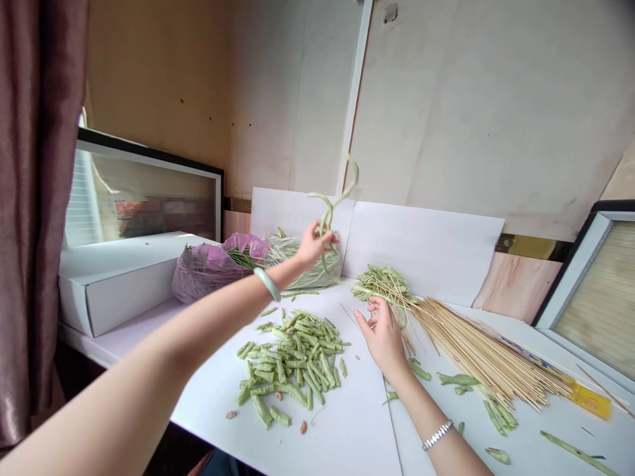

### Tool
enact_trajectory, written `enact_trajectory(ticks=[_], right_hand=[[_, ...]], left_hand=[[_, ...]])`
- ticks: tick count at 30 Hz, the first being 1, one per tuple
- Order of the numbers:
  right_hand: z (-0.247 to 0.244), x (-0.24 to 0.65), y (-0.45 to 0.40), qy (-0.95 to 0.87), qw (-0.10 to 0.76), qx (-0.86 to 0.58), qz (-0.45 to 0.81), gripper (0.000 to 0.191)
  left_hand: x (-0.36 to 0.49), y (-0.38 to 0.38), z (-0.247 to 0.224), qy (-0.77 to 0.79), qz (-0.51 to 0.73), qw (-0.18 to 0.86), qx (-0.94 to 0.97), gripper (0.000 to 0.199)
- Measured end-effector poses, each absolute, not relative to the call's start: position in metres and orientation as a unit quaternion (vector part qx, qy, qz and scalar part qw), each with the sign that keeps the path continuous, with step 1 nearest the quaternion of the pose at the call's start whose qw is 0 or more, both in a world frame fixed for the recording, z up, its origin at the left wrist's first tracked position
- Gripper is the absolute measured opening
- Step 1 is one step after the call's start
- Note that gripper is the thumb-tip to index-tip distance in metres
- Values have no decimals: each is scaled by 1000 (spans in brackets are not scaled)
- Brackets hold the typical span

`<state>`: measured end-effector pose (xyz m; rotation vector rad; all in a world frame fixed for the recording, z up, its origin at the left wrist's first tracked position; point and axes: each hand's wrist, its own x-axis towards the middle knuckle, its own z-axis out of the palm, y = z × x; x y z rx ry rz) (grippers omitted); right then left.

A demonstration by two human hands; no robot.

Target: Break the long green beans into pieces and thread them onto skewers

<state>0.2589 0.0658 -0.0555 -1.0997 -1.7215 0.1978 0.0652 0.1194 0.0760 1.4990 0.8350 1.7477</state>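
Observation:
My left hand (pixel 316 246), a pale bangle on its wrist, is closed around long, curling green beans (pixel 354 173) raised above a clear bag (pixel 297 261). My right hand (pixel 383 330), with a silver bracelet, is over the table with thumb and fingers apart. Bean strands pass close behind its fingertips, and I see nothing gripped in it. Between and below the hands lies a pile of cut bean pieces (pixel 297 354). Beyond my right hand, skewered beans (pixel 381 283) sit beside a spread bundle of bamboo skewers (pixel 486 344).
A purple bag (pixel 208 264) of greens stands at the left beside a white box (pixel 129 284). White boards (pixel 421 251) lean at the back. Loose beans (pixel 575 451) and a yellow wrapper (pixel 590 400) lie at the right. A curtain (pixel 44 198) hangs far left.

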Motion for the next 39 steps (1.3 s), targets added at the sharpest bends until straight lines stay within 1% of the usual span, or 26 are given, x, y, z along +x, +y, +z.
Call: enact_trajectory(ticks=[2, 4, 6, 8, 12, 19, 23, 26, 31, 34, 37, 39], right_hand=[[-57, 260, 69, -702, 532, -463, 102, 41], [-58, 264, 72, -689, 534, -474, 120, 36], [-56, 269, 74, -688, 524, -482, 139, 34], [-55, 273, 76, -691, 514, -482, 160, 37], [-54, 272, 78, -683, 528, -465, 197, 33], [-58, 267, 88, -598, 591, -455, 293, 46], [-59, 267, 91, -548, 621, -449, 335, 45], [-56, 268, 90, -527, 640, -436, 350, 40], [-45, 272, 83, -521, 660, -411, 353, 29], [-42, 273, 77, -537, 655, -413, 335, 25], [-44, 272, 74, -565, 634, -431, 307, 23], [-48, 272, 74, -585, 614, -445, 287, 24]], left_hand=[[82, 119, 37, 329, 658, 372, 566, 23], [93, 119, 7, 332, 643, 400, 562, 28], [99, 119, -12, 329, 626, 421, 568, 31], [101, 119, -23, 326, 606, 434, 582, 32], [101, 119, -33, 324, 547, 437, 636, 30], [102, 106, -35, 315, 424, 410, 744, 22], [99, 95, -32, 321, 382, 394, 772, 23], [99, 94, -36, 359, 389, 386, 755, 22], [96, 109, -50, 457, 465, 382, 655, 17], [87, 116, -53, 498, 508, 352, 608, 28], [76, 116, -47, 521, 541, 282, 597, 48], [71, 112, -40, 516, 550, 238, 612, 55]])
